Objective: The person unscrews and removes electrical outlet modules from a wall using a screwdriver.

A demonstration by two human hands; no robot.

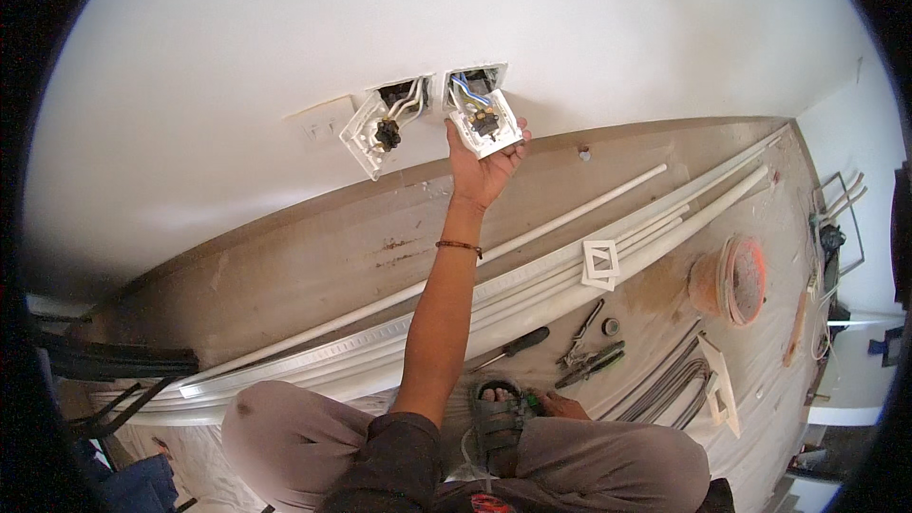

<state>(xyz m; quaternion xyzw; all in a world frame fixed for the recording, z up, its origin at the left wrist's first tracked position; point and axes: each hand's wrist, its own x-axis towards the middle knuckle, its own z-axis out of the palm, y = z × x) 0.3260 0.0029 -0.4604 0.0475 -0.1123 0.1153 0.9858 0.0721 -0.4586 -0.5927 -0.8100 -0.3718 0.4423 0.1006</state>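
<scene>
My left hand (480, 176) reaches up to the wall and grips a white wall socket (494, 140) from below. The socket's back, with dark and brassy terminals, faces up. Blue and white wires (465, 90) run from it into an open wall box (489, 74). Left of it, a second white socket (363, 141) hangs tilted by pale wires from another open box (394, 93). Low beside my sandalled foot (499, 413), my right hand (565, 406) is partly hidden by my knee. Its fingers curl near something green (532, 401) that I cannot make out.
Long white pipes and trunking (532, 290) lie along the wall base, with white frames (599, 264) on top. A screwdriver (518, 347), pliers (591, 366), cables (665, 385) and an orange bucket (714, 283) are on the sheeted floor. Dark metal legs (123, 361) stand at left.
</scene>
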